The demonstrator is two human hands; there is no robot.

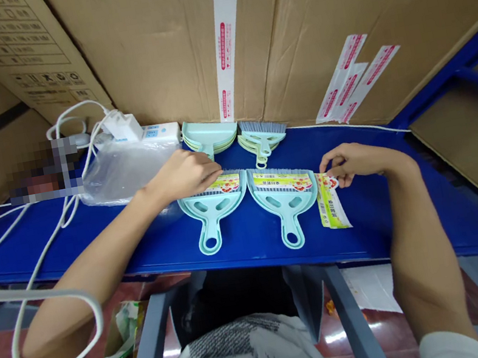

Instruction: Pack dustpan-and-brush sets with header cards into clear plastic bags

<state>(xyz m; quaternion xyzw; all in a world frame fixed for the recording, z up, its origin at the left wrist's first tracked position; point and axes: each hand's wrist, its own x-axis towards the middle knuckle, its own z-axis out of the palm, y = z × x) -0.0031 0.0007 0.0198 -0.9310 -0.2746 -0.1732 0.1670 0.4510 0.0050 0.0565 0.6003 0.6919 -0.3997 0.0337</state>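
Two pale mint dustpan-and-brush sets lie side by side on the blue table, handles toward me. Across the left set (209, 218) runs a yellow-green printed label card (229, 182). My left hand (189, 173) is over that set's upper left, fingers curled together at the card; its fingertips are partly hidden. The right set (289, 216) carries a similar label card (281, 181) across its bristles. Beside it, my right hand (347, 163) pinches the upper corner of loose label cards (333, 208), which lie on the table and seem to overlap.
Behind stand stacked dustpans (210, 136) and stacked brushes (263, 136). Clear plastic bags (121, 169) lie at left before a power strip (161, 133). White cables (53, 242) cross the left side. Cardboard (277, 30) walls the back; a blue frame (450, 67) is at right.
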